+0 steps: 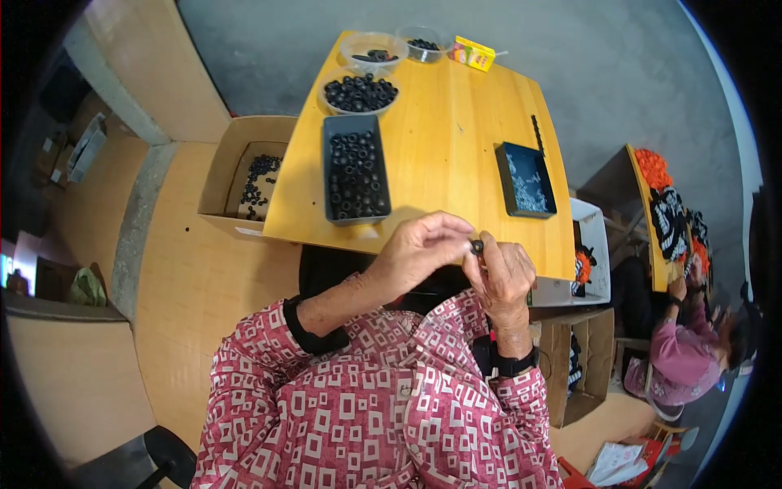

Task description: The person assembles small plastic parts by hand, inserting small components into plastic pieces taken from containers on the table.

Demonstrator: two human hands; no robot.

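Observation:
Both of my hands meet just over the near edge of the yellow table. In my right hand [503, 273] a small black ring-shaped part [476, 246] is pinched between the fingers. My left hand [423, 248] reaches in from the left, its thumb and fingers pressed together beside that part. Whatever the left fingertips hold is too small and blurred to name. Left of my hands stands a dark rectangular tray [327, 175] of similar black ring parts. To the right lies a dark tray [551, 204] holding small clear or whitish pieces.
Round plastic tubs [324, 99] of black parts and a yellow box [474, 54] stand on the table's far side [456, 106]. A cardboard box [224, 175] with black parts is at left. White crate [604, 261] and open carton [599, 367] flank the right. A co-worker [684, 350] sits there.

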